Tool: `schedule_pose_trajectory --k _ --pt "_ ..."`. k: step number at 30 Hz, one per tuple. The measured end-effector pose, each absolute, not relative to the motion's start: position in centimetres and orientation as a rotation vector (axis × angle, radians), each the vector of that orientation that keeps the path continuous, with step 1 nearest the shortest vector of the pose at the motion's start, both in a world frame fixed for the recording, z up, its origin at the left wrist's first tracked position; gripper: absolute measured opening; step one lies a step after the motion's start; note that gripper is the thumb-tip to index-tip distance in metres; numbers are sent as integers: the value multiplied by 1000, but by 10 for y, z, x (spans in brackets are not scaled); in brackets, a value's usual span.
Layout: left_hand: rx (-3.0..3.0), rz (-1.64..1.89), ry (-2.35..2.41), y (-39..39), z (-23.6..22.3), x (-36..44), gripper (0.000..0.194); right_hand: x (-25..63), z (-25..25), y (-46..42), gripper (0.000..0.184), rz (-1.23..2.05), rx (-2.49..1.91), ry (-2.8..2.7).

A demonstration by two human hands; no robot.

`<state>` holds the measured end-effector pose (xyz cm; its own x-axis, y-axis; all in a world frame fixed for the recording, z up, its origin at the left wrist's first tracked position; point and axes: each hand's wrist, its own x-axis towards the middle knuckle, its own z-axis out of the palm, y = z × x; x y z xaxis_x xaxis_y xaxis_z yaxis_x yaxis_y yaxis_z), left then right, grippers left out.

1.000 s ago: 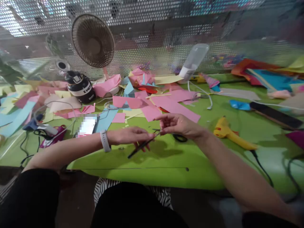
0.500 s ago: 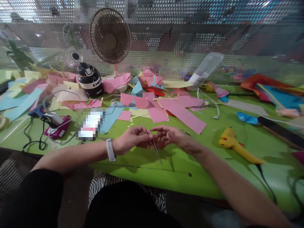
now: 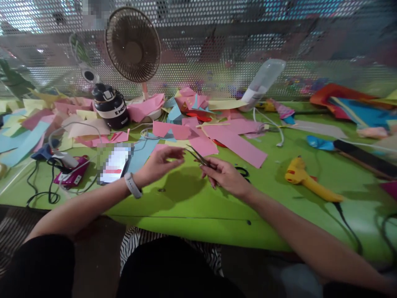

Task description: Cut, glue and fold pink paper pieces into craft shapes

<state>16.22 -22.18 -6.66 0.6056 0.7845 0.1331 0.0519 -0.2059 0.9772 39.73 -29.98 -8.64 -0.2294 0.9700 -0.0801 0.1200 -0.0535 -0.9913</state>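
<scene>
Head view: above our smooth green bench (image 3: 198,207), our right hand (image 3: 226,176) has its fingers closed around slim, dark, pointed tweezers (image 3: 202,159); the tips slant towards our left hand (image 3: 159,164), whose fingers curve loosely, thumb apart, gripping nothing we can see. Beyond lie creased pink paper strips (image 3: 237,145), a round ribbed fan (image 3: 133,51) and perforated sheeting (image 3: 186,56).

a perforated screen (image 3: 192,62) backs the green table (image 3: 192,207).

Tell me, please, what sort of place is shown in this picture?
Probably a craft workspace: pieces of coloured paper are spread over a green tabletop, a yellow glue gun lies there, and the right hand holds what look like tweezers.
</scene>
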Motion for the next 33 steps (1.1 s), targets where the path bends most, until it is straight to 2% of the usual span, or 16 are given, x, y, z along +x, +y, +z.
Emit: schedule_pose_trajectory --k 5,12,14,19,21,33 --pt "2353 808 1205 -129 -49 127 41 399 -85 -295 49 1364 -1234 -1433" --pt "2607 604 1206 -66 -44 125 60 400 -90 -290 55 1348 -1298 -1417" --pt "2623 548 1173 -58 -48 129 57 401 -93 -288 57 1348 -1311 -1417" --pt "2559 600 1076 -47 -55 137 21 401 -95 -287 58 1351 -1344 -1415" --pt "2505 640 1053 -47 -55 137 13 402 -95 -287 58 1352 -1348 -1419" --pt "2120 722 947 -76 -44 116 33 404 -94 -288 44 1364 -1287 -1435"
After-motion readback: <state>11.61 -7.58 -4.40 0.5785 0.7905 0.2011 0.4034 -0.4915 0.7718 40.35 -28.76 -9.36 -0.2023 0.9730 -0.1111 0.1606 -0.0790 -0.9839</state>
